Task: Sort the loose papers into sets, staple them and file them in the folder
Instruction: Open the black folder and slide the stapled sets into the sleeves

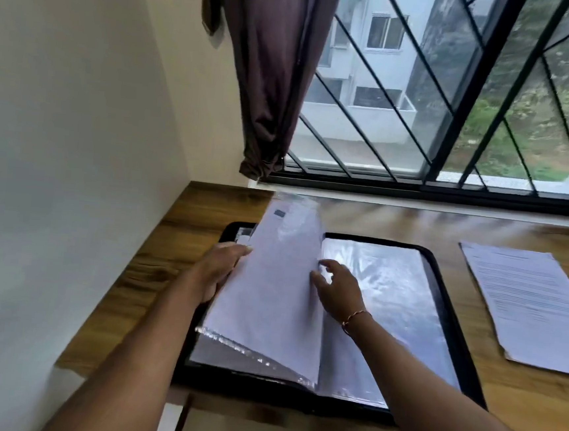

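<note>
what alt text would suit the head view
A left hand grips a paper-filled clear plastic sleeve raised from an open black zip folder on a wooden desk, the right hand touching its edge. Printed white papers lie to the right.

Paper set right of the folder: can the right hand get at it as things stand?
Probably yes. The paper set lies flat on bare desk beside the folder, nothing on it or in between. The right hand only touches the raised sleeve, so it looks free to move across.
</note>
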